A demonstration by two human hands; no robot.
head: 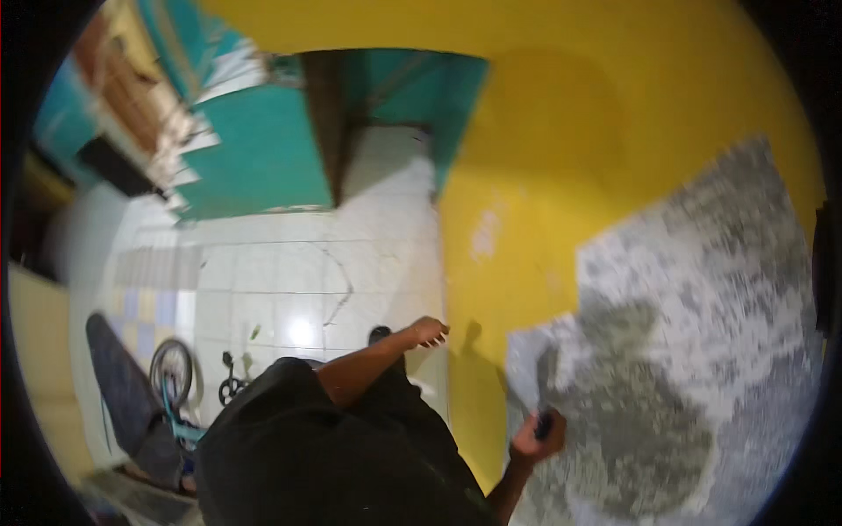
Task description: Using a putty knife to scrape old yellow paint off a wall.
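Observation:
In the head view my right hand (539, 435) grips the black handle of a tool (543, 424) at the lower right, beside the patched part of the wall. The tool's far end is blurred against the grey surface, so its kind is unclear. My left hand (431, 332) is near the middle, beside the yellow wall (526, 263), with fingers loosely curled and nothing seen in it. The wall patch (658, 368) is mottled grey and whitish, with darker areas and a jagged edge against the yellow paint.
White floor tiles (263, 263) with a curved dark line lie to the left. A small bicycle (172, 381) stands at lower left, near a person's dark-clothed leg (122, 381). Green wall panels (263, 151) flank a doorway ahead. A patterned mat (148, 309) lies on the left.

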